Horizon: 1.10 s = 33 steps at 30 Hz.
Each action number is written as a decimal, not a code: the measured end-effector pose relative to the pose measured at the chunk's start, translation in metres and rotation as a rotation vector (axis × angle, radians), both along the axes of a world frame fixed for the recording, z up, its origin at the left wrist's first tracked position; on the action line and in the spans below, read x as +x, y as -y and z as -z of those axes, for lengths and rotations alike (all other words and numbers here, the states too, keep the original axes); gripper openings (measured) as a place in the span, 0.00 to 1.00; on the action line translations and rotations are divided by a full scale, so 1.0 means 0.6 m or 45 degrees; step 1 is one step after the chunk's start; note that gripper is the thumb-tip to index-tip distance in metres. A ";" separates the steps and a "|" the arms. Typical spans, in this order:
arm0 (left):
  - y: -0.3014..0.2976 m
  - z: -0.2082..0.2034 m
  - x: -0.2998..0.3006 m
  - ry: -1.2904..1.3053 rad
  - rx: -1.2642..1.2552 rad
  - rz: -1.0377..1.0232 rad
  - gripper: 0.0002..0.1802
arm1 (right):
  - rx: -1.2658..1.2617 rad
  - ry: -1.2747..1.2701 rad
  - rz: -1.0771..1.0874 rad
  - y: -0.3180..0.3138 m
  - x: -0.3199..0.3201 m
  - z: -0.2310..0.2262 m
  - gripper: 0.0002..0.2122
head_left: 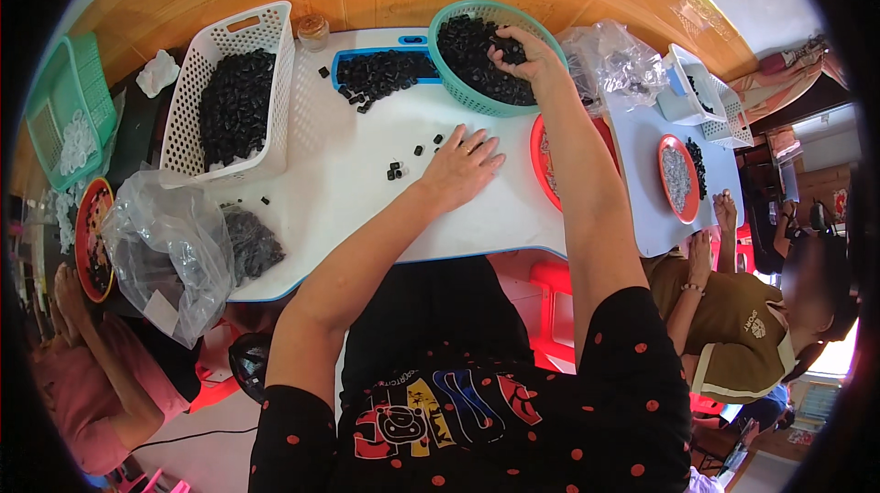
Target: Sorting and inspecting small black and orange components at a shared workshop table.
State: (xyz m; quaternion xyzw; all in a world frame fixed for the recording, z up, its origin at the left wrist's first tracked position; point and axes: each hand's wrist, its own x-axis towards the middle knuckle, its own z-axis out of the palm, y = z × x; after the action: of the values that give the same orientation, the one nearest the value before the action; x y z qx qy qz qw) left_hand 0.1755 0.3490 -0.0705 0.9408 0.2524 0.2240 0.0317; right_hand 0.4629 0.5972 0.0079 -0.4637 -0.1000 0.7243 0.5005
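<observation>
My right hand (518,51) reaches into a teal round basket (458,90) heaped with small black parts (467,49); its fingers are curled around a few of them. My left hand (461,163) lies flat, palm down, on the white table (348,191), fingers together. Several loose black parts (396,170) are scattered just left of that hand. Behind them a blue tray (346,58) holds another pile of black parts (380,73).
A white slotted basket (275,81) of black parts stands at the left, with clear plastic bags (170,250) in front of it. A red plate (541,163) lies under my right forearm. Another person (733,310) sits at the right beside a red plate (665,186); someone's arm (82,328) shows at the left.
</observation>
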 end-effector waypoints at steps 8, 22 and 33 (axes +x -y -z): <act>-0.063 0.019 -0.074 0.019 0.180 -0.218 0.22 | 0.055 -0.193 0.014 0.038 0.028 -0.023 0.17; -0.024 -0.060 -0.057 1.199 -0.885 -0.598 0.34 | 0.070 -0.482 0.036 0.136 -0.038 -0.099 0.20; 0.018 0.017 -0.061 2.467 -1.635 -0.550 0.52 | 0.117 -0.597 -0.277 0.372 -0.270 -0.036 0.13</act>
State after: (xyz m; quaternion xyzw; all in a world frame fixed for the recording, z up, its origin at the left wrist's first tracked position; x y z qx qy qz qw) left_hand 0.1390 0.3381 -0.0809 0.1282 0.3432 0.6770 0.6383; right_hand 0.3007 0.3742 0.0293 -0.2466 -0.0633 0.8561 0.4498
